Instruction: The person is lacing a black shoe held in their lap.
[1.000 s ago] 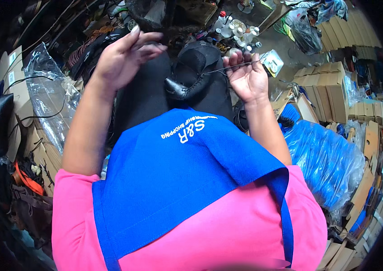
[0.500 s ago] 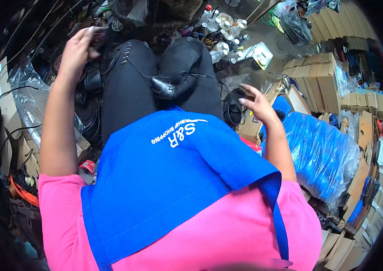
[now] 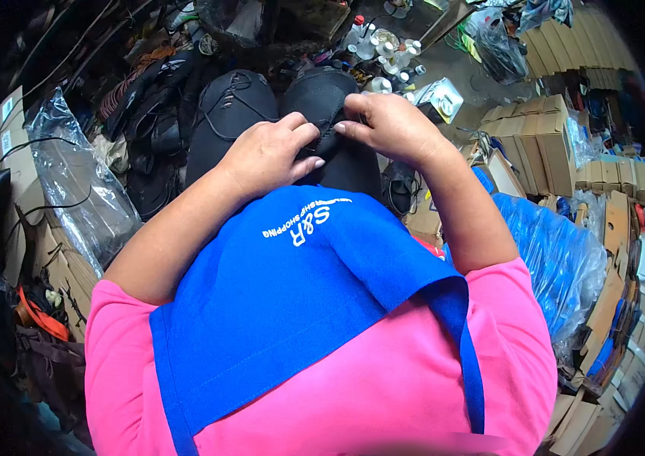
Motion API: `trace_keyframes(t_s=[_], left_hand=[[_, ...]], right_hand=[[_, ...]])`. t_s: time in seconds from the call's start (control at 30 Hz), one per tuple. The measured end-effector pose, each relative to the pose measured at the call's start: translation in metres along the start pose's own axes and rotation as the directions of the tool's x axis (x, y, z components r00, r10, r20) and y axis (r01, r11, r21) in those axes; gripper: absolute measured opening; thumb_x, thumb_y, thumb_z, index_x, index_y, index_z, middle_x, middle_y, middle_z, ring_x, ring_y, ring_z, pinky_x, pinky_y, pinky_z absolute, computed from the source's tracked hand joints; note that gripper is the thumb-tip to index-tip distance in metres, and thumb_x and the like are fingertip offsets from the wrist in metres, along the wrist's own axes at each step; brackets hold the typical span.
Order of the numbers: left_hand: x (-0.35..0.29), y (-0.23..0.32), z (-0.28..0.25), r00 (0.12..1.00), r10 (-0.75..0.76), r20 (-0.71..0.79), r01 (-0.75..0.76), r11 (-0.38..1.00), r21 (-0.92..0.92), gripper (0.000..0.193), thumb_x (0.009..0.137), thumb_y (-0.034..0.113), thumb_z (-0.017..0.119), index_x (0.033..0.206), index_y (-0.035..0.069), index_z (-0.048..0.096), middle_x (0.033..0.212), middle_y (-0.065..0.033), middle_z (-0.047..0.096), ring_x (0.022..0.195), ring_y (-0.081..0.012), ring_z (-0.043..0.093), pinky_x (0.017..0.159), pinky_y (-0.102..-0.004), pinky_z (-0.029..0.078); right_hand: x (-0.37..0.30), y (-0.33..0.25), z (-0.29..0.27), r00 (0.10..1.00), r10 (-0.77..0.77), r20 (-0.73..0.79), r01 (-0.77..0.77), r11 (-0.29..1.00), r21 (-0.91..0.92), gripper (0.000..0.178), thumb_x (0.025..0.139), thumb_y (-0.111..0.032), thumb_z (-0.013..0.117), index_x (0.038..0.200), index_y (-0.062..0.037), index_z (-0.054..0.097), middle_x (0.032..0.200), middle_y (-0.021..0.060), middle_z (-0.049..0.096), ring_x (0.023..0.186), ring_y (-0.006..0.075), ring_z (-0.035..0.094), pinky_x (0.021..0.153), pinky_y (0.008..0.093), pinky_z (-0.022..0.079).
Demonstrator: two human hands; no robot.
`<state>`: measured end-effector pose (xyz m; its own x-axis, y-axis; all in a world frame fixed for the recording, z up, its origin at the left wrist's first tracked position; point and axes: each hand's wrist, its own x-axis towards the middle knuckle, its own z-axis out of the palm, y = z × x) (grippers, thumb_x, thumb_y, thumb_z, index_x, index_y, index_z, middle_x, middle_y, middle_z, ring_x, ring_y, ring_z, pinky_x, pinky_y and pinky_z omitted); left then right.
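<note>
A black shoe (image 3: pixel 316 97) with a stitched seam lies across my right thigh. My left hand (image 3: pixel 273 152) is curled over the shoe's near end, its fingers bent against it and the thumb stretched alongside. At the seam, my right hand (image 3: pixel 387 128) has thumb and index finger drawn together in a pinch. What that pinch holds is too small and dark to make out. A thin black cord (image 3: pixel 202 118) loops over my left thigh (image 3: pixel 239 102). My fingers cover part of the shoe.
Plastic bottles (image 3: pixel 383 49) and a white container (image 3: pixel 440 99) stand beyond my right knee. Cardboard boxes (image 3: pixel 528 140) and a plastic-wrapped blue bundle (image 3: pixel 558 258) lie to the right. Clear plastic sheeting (image 3: pixel 72 178) and black shoes (image 3: pixel 159 140) are at the left.
Both hands, spread wide to either side before, have come inward and now meet at the shoe. The cord stretched between shoe and hands has slackened over my left thigh.
</note>
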<state>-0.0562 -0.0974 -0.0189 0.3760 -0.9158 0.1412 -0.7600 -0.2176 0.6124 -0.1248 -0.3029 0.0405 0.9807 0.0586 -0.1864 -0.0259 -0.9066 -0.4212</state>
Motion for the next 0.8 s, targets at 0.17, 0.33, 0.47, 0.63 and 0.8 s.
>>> trace_keyframes(t_s=[0.17,0.33,0.47,0.63,0.8], left_hand=[[0.0,0.0,0.0,1.0,0.0,0.019,-0.002,0.997,0.081,0.029,0.077,0.028,0.07,0.095,0.007,0.059,0.091,-0.0129,0.056,0.075,-0.0337,0.06,0.067,-0.0423,0.05],[0.0,0.001,-0.004,1.0,0.004,0.017,-0.003,1.0,-0.026,0.03,0.076,0.028,0.072,0.094,0.007,0.062,0.091,-0.0123,0.058,0.077,-0.033,0.061,0.069,-0.0413,0.05],[0.003,0.001,-0.007,0.999,-0.012,0.053,0.015,0.999,-0.051,0.03,0.075,0.027,0.072,0.095,0.007,0.064,0.094,-0.0118,0.06,0.079,-0.0324,0.062,0.069,-0.0404,0.05],[0.005,-0.005,-0.01,0.998,-0.017,0.062,0.02,0.998,-0.052,0.03,0.075,0.027,0.072,0.095,0.007,0.064,0.095,-0.012,0.06,0.079,-0.0325,0.062,0.07,-0.0406,0.05],[0.006,-0.009,-0.008,0.999,-0.016,0.034,0.016,1.0,0.005,0.029,0.077,0.032,0.069,0.092,0.008,0.064,0.092,-0.0099,0.06,0.078,-0.0305,0.063,0.07,-0.0405,0.051]], right_hand=[[-0.008,0.004,-0.003,0.986,-0.086,0.143,0.076,0.995,0.07,0.025,0.084,-0.022,0.06,0.078,0.0019,0.053,0.068,0.0197,0.053,0.062,0.0309,0.054,0.058,0.0396,0.042],[-0.027,0.004,0.002,0.995,-0.039,0.091,0.016,0.97,0.243,0.029,0.084,-0.018,0.059,0.07,0.0024,0.043,0.059,0.0157,0.039,0.053,0.0222,0.037,0.051,0.0368,0.034],[-0.037,0.004,0.007,1.0,0.003,0.018,-0.01,0.913,0.407,0.031,0.083,-0.02,0.059,0.067,0.0011,0.044,0.057,0.0155,0.037,0.052,0.0191,0.034,0.049,0.036,0.034],[-0.047,0.003,-0.005,0.999,0.04,-0.008,-0.029,0.828,0.56,0.031,0.084,-0.018,0.059,0.064,-0.0011,0.044,0.057,0.0052,0.037,0.055,0.0105,0.034,0.049,0.031,0.031],[-0.043,0.007,-0.046,0.983,0.104,-0.149,0.058,0.599,0.799,0.015,0.091,-0.016,0.055,0.083,-0.0037,0.058,0.074,-0.0003,0.053,0.068,0.0074,0.048,0.062,0.0232,0.04]])
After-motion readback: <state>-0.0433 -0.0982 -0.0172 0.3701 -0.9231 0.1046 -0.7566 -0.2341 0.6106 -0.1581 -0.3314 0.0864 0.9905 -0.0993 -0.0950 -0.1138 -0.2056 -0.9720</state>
